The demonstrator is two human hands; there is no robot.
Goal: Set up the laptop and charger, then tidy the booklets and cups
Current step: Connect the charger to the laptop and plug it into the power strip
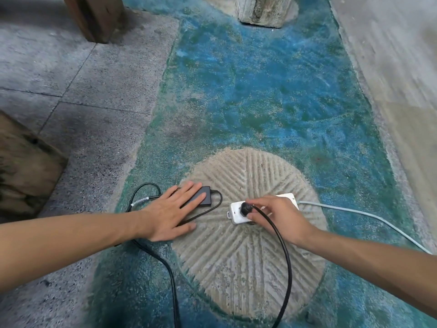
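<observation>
A black charger brick point(203, 197) lies on a round grooved stone point(248, 252) set in the floor. My left hand point(172, 213) rests flat on the brick with fingers spread. To its right lies a white power strip point(236, 213). My right hand point(276, 215) pinches the black plug point(246, 207), which sits in the strip's left socket. A black cable point(283, 252) runs from the plug toward me. Another black cable point(165, 261) loops from the brick under my left arm. No laptop, booklets or cups are in view.
A pale grey cord point(369, 215) leaves the strip to the right. The floor is painted blue-green point(272, 91), with grey paving point(94, 95) on the left. A wooden post point(94, 17), a stone block point(262, 10) and a brown wooden stump point(21, 169) stand around.
</observation>
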